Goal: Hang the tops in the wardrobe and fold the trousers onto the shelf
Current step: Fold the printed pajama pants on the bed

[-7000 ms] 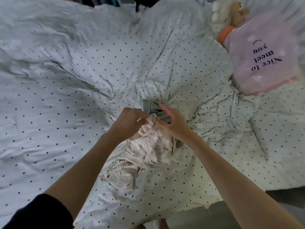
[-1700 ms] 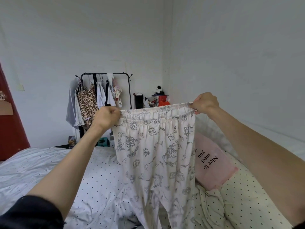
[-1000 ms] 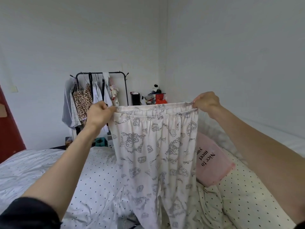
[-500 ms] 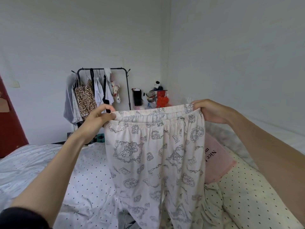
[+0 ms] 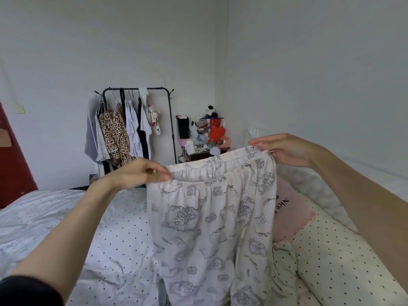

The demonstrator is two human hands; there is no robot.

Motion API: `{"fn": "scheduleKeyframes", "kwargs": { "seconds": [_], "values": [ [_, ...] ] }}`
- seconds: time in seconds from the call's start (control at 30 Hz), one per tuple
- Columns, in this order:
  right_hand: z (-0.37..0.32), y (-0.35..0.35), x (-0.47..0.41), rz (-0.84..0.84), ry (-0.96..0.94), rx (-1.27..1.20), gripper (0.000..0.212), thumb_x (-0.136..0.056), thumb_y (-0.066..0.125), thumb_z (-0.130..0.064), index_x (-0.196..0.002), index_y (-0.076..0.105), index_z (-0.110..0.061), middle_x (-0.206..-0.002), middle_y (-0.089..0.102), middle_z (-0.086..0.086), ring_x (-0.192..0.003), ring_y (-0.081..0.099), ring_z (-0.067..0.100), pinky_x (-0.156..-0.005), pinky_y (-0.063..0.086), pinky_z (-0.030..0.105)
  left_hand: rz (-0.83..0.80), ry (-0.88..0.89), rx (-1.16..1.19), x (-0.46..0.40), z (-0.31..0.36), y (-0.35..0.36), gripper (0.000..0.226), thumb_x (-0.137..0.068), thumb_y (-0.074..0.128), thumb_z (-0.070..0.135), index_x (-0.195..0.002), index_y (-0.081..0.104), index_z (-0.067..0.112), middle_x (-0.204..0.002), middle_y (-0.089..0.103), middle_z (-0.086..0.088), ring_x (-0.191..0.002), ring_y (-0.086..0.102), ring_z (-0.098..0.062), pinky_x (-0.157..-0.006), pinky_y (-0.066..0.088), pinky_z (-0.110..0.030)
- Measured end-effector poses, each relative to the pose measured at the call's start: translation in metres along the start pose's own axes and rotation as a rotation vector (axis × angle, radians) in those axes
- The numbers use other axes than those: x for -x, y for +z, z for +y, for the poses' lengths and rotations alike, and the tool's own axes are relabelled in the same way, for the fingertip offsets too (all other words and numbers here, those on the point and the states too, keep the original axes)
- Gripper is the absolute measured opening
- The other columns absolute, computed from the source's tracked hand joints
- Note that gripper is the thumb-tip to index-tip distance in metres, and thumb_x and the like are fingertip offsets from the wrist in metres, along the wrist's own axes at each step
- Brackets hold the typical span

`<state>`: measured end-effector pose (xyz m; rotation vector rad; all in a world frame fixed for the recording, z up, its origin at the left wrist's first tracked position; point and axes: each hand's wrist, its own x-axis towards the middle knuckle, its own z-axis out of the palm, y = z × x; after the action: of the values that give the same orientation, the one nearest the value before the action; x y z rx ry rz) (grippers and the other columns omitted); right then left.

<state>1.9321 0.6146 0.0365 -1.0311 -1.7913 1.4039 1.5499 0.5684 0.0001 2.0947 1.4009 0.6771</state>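
A bed (image 5: 119, 244) under a dotted white duvet carries a pink pillow (image 5: 291, 215).

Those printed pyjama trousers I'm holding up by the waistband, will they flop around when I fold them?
Probably floppy: the trousers hang limp in soft folds below the left hand and right hand. Likely light, since fingertip pinches hold them. The elastic waistband may bunch.

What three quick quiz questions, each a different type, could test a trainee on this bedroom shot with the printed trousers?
1. True or false: the printed trousers lie folded flat on the bed.
2. Which part do the left hand and right hand pinch? A) hems B) waistband C) pockets
3. Fill in: the pink pillow sits on the person's ____ side.

Key: 1. False, they hang held up. 2. B. 3. right.
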Motion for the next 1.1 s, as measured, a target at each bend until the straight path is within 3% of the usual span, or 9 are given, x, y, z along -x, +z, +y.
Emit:
{"fn": "scheduleKeyframes", "kwargs": {
  "seconds": [0.13,0.27,0.4,0.5,0.57,0.73,0.87,0.97,1.1],
  "values": [
    [0.0,0.0,0.002,-0.044,0.072,0.039,0.024,-0.083,0.058,-0.009,-0.091,0.077,-0.021,-0.103,0.072,0.001,-0.087,0.069,0.012,-0.069,0.056,0.023,0.087,0.037,-0.108,-0.003,-0.012,0.004,0.01,-0.071,0.077,0.026,-0.08,0.072,0.029,-0.09,0.07,0.004,-0.075,0.058,-0.009,-0.064,0.039,-0.013],
    [0.001,0.012,0.001,0.046,0.116,0.203,0.031,-0.092,0.048,0.004,-0.082,0.075,-0.01,-0.092,0.072,-0.003,-0.072,0.068,0.006,-0.06,0.052,0.018,0.22,0.041,0.095,-0.004,-0.021,0.004,0.008,-0.082,0.07,0.017,-0.074,0.071,0.019,-0.063,0.065,0.02,-0.059,0.054,0.006,-0.059,0.04,-0.011],
    [-0.001,0.023,0.001,0.047,0.115,0.231,0.014,-0.086,0.059,-0.006,-0.088,0.073,-0.01,-0.098,0.072,0.002,-0.088,0.066,0.013,-0.074,0.051,0.021,0.352,0.062,0.247,-0.006,-0.023,0.003,0.019,-0.086,0.064,0.016,-0.068,0.058,0.016,-0.049,0.052,0.015,-0.045,0.045,0.005,-0.048,0.035,-0.006],
    [-0.004,0.023,0.001,-0.005,0.147,0.272,0.025,-0.081,0.066,-0.017,-0.105,0.068,-0.009,-0.102,0.072,0.003,-0.097,0.066,0.013,-0.084,0.051,0.025,0.436,0.045,0.291,-0.009,-0.026,-0.003,0.01,-0.088,0.062,0.015,-0.08,0.058,0.014,-0.063,0.053,0.003,-0.051,0.049,0.005,-0.053,0.039,-0.003],
    [-0.006,0.025,-0.003,0.116,0.111,0.365,0.028,-0.083,0.066,-0.01,-0.111,0.064,-0.004,-0.099,0.07,0.003,-0.096,0.065,0.014,-0.087,0.05,0.026,0.476,0.037,0.248,-0.014,-0.025,-0.006,0.009,-0.089,0.061,0.013,-0.081,0.056,0.013,-0.065,0.054,0.0,-0.048,0.05,0.008,-0.049,0.038,-0.003],
    [-0.036,0.024,-0.013,0.418,-0.103,0.446,0.007,-0.081,0.071,-0.008,-0.083,0.069,-0.013,-0.081,0.065,-0.002,-0.078,0.06,0.009,-0.075,0.046,0.02,0.605,0.061,0.144,-0.035,-0.004,-0.026,0.014,-0.093,0.056,0.015,-0.082,0.052,0.023,-0.07,0.05,0.0,-0.055,0.043,-0.01,-0.043,0.037,-0.01],
    [-0.085,0.015,-0.019,0.662,-0.301,0.47,0.024,-0.08,0.071,-0.005,-0.071,0.056,-0.021,-0.075,0.055,0.0,-0.077,0.051,0.015,-0.068,0.041,0.023,0.779,0.106,0.017,-0.056,0.039,-0.059,0.013,-0.094,0.053,0.015,-0.107,0.056,0.013,-0.074,0.05,0.003,-0.062,0.046,-0.009,-0.057,0.038,-0.022],
    [-0.129,0.005,-0.017,0.765,-0.4,0.531,0.017,-0.083,0.067,-0.006,-0.088,0.055,-0.016,-0.077,0.048,0.006,-0.079,0.046,0.017,-0.066,0.038,0.025,0.911,0.176,-0.044,-0.068,0.083,-0.095,0.024,-0.093,0.053,0.012,-0.115,0.062,0.008,-0.096,0.064,-0.01,-0.091,0.058,-0.023,-0.08,0.041,-0.029],
    [-0.185,-0.002,-0.002,0.76,-0.485,0.629,0.033,-0.086,0.063,-0.003,-0.119,0.059,-0.007,-0.097,0.057,0.004,-0.093,0.053,0.014,-0.08,0.043,0.019,1.087,0.279,0.066,-0.067,0.134,-0.135,0.017,-0.091,0.056,0.014,-0.099,0.061,0.0,-0.077,0.059,-0.006,-0.079,0.052,-0.019,-0.063,0.034,-0.027]
  ]
}}
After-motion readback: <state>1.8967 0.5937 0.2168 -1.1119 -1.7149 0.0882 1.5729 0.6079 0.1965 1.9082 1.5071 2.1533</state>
